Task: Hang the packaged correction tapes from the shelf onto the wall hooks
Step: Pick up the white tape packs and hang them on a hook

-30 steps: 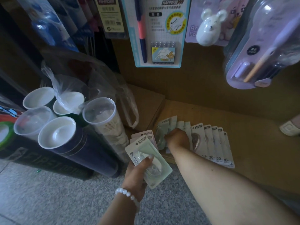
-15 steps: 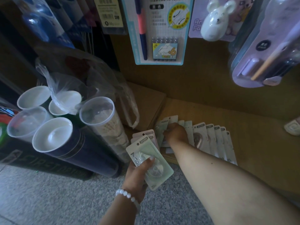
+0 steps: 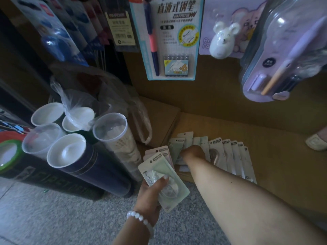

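The packaged correction tapes (image 3: 228, 156) lie fanned in an overlapping row on the low wooden shelf (image 3: 276, 156), each a slim pale card in green or pink with a small punched hole near its top and a clear blister over the tape body; a second small stack of the same packs (image 3: 164, 181) sits in the left hand (image 3: 150, 197), whose thumb presses across the top card while the fingers curl beneath, a white bead bracelet (image 3: 139, 218) at that wrist; the right hand (image 3: 192, 152) reaches down onto the left end of the fan, fingers bent over the cards there, though whether it has one pinched cannot be told, since the knuckles hide the fingertips; the likeliest slip is that the overlapping, glossy cards cling or slide together, so that lifting one drags its neighbours off the shelf edge toward the grey floor (image 3: 53, 218); the held stack is loosely splayed and gripped by one thumb alone, so adding another pack could let the lower ones fan out and drop; the hang holes are small, and threading several at once over a hook could tear a card or leave one missed; clear-lidded tubes (image 3: 70, 152) stand close by the left hand, near enough to be knocked; hanging pen packs (image 3: 173, 38) crowd overhead, so a raised hand could brush them askew.
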`<state>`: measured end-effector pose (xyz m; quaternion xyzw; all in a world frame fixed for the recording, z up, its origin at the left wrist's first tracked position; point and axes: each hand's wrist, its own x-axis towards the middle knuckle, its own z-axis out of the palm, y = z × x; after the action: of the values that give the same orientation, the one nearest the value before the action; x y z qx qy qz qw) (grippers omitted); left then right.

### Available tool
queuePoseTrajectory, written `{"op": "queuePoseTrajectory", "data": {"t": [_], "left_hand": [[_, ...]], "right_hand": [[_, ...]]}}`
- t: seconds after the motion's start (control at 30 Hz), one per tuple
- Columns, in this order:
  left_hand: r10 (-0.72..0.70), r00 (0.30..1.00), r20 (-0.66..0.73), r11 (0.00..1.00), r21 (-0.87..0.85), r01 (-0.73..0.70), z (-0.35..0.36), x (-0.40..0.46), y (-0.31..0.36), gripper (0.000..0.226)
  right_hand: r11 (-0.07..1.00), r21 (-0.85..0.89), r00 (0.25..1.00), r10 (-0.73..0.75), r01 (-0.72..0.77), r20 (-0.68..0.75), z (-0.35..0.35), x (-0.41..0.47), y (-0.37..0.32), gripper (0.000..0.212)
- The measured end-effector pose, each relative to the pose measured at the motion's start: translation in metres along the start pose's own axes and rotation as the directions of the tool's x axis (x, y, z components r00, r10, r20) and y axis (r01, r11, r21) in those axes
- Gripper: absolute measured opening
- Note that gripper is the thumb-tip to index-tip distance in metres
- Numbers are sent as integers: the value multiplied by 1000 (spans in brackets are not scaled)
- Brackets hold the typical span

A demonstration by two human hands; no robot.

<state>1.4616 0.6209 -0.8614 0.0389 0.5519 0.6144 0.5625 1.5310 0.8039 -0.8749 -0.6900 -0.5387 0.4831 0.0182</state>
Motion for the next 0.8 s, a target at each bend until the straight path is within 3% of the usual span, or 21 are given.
{"op": "queuePoseTrajectory", "data": {"t": [0.2, 0.5, 0.67, 0.8], "left_hand": [[-15, 1000, 1, 1000, 26, 15, -2, 3, -1, 60], [-2, 1000, 12, 1000, 31, 2, -8, 6, -1, 58], [5, 1000, 27, 1000, 17, -5, -5, -2, 3, 51], [9, 999, 40, 1000, 26, -10, 5, -15, 7, 60]], "right_hand": [[998, 11, 997, 66, -67, 35, 6, -1, -6, 35], [999, 17, 997, 52, -51, -65, 13, -3, -7, 25], [987, -72, 978, -153, 144, -141, -25, -22, -7, 31], [950, 44, 909, -282, 310, -305, -54, -44, 0, 20]]}}
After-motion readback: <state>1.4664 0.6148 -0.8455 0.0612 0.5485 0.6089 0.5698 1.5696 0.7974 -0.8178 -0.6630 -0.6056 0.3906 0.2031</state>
